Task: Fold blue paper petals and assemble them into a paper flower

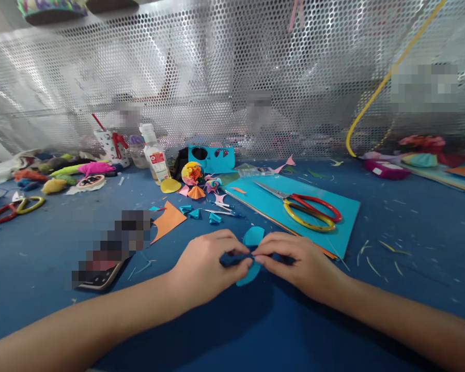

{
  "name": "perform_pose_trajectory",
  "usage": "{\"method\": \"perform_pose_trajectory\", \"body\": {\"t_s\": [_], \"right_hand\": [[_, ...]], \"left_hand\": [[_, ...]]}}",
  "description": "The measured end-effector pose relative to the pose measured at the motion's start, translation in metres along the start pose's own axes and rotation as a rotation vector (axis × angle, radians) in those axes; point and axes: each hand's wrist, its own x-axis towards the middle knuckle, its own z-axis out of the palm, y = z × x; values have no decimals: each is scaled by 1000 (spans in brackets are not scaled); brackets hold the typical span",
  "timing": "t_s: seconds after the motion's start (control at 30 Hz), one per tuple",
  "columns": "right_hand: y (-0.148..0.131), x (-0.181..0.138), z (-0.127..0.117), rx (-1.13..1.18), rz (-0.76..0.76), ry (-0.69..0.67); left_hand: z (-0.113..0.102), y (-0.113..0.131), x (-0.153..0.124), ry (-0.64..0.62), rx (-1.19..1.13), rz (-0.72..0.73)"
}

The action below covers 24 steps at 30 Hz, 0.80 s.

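Observation:
Between my two hands is a round piece of blue paper (253,236), pinched in at its middle. My left hand (207,263) grips it from the left, thumb and forefinger pressed together. From the right, my right hand (294,261) pinches the same spot, so the fingertips almost meet and hide the fold. One part of the paper sticks up above the fingers and another hangs below. Small folded blue paper pieces (194,213) lie just beyond, beside a cut orange paper (168,222).
Scissors with red and yellow handles (313,212) rest on a stack of blue sheets (344,227). A phone (104,274) lies left. Behind stand a glue bottle (156,157), a paper flower (192,173) and a tumbler (110,147), before a perforated metal panel (217,67). More scissors (17,206) lie far left.

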Motion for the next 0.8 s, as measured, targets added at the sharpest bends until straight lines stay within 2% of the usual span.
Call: {"method": "perform_pose_trajectory", "body": {"t_s": [0.17,0.33,0.5,0.8], "right_hand": [[-2,-3,0,-43,-47,94],[-5,-2,3,0,-83,140],[-9,1,5,81,-129,168],[-13,-2,-3,31,-174,121]], "left_hand": [[0,-1,0,-53,-220,-72],[1,3,-1,-6,-360,-175],[0,4,-3,20,-400,-160],[-6,13,-3,19,-382,-144]]}}
